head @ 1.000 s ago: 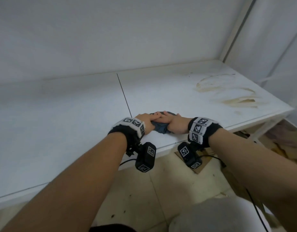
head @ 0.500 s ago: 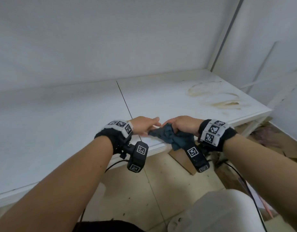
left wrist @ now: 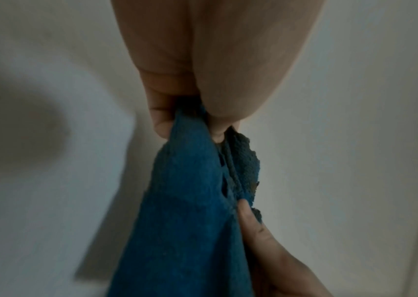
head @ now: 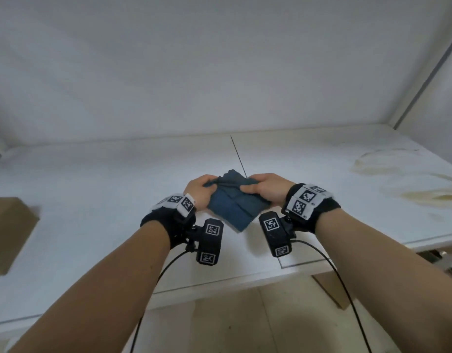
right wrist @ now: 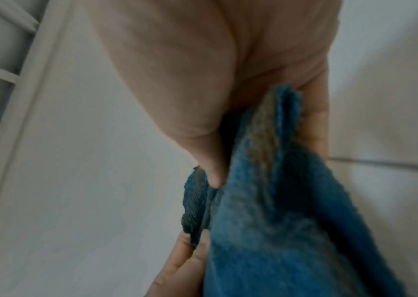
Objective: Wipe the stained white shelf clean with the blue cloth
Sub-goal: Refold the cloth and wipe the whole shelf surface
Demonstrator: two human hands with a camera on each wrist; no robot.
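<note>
Soft blue terry cloth (head: 232, 205), limp and light, held folded above white laminate shelf (head: 92, 200); left hand (head: 200, 191) and right hand (head: 266, 191) each pinching an upper edge. Best gripped bunched, flat underside downward. Brown stain (head: 408, 179) far right.

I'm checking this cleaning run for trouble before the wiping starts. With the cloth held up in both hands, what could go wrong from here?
1. The cloth already shows brownish grime along a fold; that face could smear the shelf.
2. The left hand and right hand hold it well left of the stain, so wiping here would likely miss it.
</note>
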